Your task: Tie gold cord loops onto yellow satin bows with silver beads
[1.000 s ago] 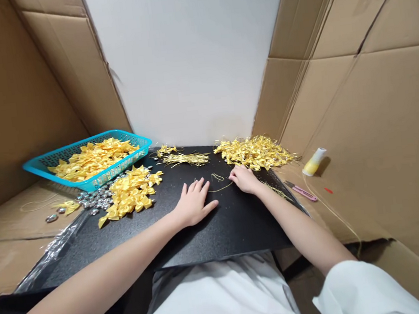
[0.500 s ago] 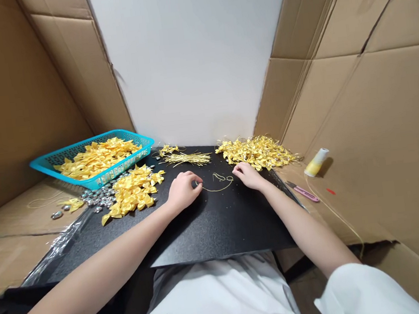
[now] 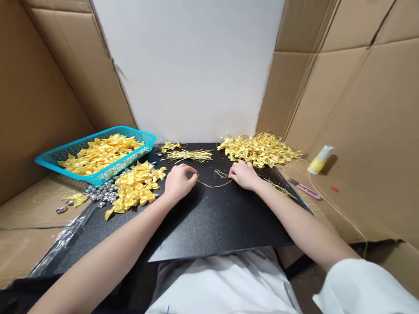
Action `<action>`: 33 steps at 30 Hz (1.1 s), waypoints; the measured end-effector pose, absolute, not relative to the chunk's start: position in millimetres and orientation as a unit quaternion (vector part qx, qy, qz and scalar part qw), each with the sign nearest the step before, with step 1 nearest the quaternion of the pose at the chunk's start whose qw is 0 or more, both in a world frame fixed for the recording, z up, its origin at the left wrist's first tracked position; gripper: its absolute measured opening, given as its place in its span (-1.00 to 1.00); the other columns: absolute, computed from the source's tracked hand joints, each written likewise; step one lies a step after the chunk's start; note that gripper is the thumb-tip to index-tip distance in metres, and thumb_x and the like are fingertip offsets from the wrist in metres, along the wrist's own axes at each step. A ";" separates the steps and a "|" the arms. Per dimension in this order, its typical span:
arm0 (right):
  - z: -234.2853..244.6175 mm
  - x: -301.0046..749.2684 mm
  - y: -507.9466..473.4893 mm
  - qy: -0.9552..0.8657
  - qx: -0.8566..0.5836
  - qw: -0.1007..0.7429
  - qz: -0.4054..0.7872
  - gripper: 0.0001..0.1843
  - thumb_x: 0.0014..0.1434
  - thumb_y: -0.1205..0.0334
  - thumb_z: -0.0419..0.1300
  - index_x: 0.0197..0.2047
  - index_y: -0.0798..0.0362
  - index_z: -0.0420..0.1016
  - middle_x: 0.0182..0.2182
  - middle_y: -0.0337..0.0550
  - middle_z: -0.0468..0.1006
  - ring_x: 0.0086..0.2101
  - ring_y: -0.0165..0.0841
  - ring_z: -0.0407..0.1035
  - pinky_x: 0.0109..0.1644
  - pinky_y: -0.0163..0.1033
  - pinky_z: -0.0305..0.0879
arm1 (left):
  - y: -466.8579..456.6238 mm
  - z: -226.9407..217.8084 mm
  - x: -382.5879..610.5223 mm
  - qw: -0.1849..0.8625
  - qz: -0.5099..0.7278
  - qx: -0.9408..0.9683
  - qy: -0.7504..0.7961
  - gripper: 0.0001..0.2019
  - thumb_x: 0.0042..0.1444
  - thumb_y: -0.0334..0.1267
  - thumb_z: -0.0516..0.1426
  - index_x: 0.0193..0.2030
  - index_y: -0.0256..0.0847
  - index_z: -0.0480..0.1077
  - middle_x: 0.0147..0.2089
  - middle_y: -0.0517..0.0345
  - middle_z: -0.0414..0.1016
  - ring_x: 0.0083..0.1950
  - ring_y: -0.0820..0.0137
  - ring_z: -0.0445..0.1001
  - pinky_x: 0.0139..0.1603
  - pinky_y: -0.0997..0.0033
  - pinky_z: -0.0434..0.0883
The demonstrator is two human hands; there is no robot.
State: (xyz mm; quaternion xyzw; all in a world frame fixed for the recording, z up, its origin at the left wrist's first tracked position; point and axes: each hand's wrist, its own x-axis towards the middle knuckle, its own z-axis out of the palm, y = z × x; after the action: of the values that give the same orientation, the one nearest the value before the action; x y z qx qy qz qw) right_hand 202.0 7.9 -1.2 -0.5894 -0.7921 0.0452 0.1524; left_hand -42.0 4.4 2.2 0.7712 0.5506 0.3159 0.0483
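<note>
A thin gold cord (image 3: 215, 186) sags in a shallow curve between my two hands, just over the black tabletop (image 3: 206, 228). My left hand (image 3: 179, 183) pinches its left end between thumb and forefinger. The fingertips of my right hand (image 3: 244, 174) are closed on the cord's other side, and a small bent stretch of it lies between the hands. Left of my left hand is a heap of yellow satin bows (image 3: 133, 188), with silver beads (image 3: 102, 193) beside it. Beyond my right hand lies a pile of yellow bows with cord ends (image 3: 259, 149).
A blue plastic basket (image 3: 98, 177) full of yellow bows stands at the back left. Cut gold cords (image 3: 190, 155) lie in a bundle at the back. On the right are a spool of yellow thread (image 3: 320, 159), a pink thread snipper (image 3: 306, 189) and cardboard walls (image 3: 389, 106).
My right hand has closed on the cord near where a small loop lay, and that loop no longer shows. The view has shifted slightly, and loose cords now show beside my right forearm.
</note>
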 end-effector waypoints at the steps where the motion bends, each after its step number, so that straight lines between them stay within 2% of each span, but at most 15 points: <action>1: -1.7 201.6 7.3 -0.791 -0.591 0.152 0.046 -0.85 0.21 0.36 0.19 -0.40 0.07 0.52 -0.23 -0.03 0.52 -0.05 -0.14 0.26 0.04 0.03 0.04 | 7.4 2.5 -44.9 0.045 0.327 0.764 0.555 -0.81 0.08 -0.26 0.10 -0.32 -0.18 0.55 -0.15 0.05 0.57 -0.07 0.16 0.47 0.02 0.18 0.39; 10: 1.5 208.5 1.6 -0.784 -0.566 0.229 0.111 -0.82 0.29 0.30 0.05 -0.31 0.07 0.45 -0.21 -0.10 0.50 -0.10 -0.26 0.31 -0.01 -0.12 0.14 | -4.7 6.1 -35.0 0.083 0.377 0.803 0.453 -0.85 0.08 -0.24 0.13 -0.33 -0.18 0.53 -0.21 0.09 0.58 -0.12 0.25 0.47 0.00 0.21 0.37; 14: 4.4 208.1 1.8 -0.791 -0.531 0.268 0.145 -0.82 0.26 0.29 0.05 -0.36 0.07 0.40 -0.29 -0.14 0.47 -0.20 -0.32 0.32 -0.06 -0.19 0.19 | -15.4 6.2 -24.4 0.130 0.369 0.815 0.427 -0.85 0.07 -0.19 0.18 -0.29 -0.17 0.54 -0.18 0.10 0.57 -0.10 0.25 0.46 -0.01 0.22 0.36; 20: 7.3 209.3 0.5 -0.790 -0.492 0.313 0.192 -0.83 0.22 0.30 0.04 -0.42 0.06 0.31 -0.37 -0.19 0.41 -0.32 -0.37 0.28 -0.15 -0.24 0.21 | -13.6 3.4 -24.8 0.132 0.345 0.817 0.443 -0.85 0.07 -0.21 0.19 -0.26 -0.17 0.54 -0.15 0.07 0.56 -0.08 0.23 0.44 0.02 0.18 0.36; 29: 16.6 194.5 -12.4 -0.782 -0.428 0.353 0.284 -0.84 0.23 0.21 0.05 -0.37 0.07 0.29 -0.42 -0.28 0.31 -0.37 -0.41 0.21 -0.22 -0.27 0.18 | -6.1 -3.1 -5.4 0.160 0.341 0.854 0.360 -0.74 0.20 -0.17 0.07 -0.07 -0.15 0.53 -0.03 0.04 0.51 0.02 0.24 0.40 0.13 0.15 0.32; 33: 17.9 188.4 -16.1 -0.780 -0.397 0.361 0.323 -0.81 0.24 0.15 0.08 -0.36 0.07 0.32 -0.42 -0.29 0.31 -0.37 -0.41 0.20 -0.21 -0.28 0.18 | -0.9 -5.2 -5.4 0.198 0.337 0.851 0.349 -0.71 0.17 -0.07 0.10 -0.08 -0.10 0.53 0.02 0.05 0.50 0.08 0.21 0.38 0.18 0.13 0.30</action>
State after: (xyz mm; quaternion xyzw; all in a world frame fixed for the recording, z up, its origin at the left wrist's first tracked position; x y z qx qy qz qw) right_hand 188.4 -16.1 17.9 -0.3969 -0.7798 0.3227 0.3609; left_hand -5.4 -0.9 -5.2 0.8514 0.3494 0.3371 0.1985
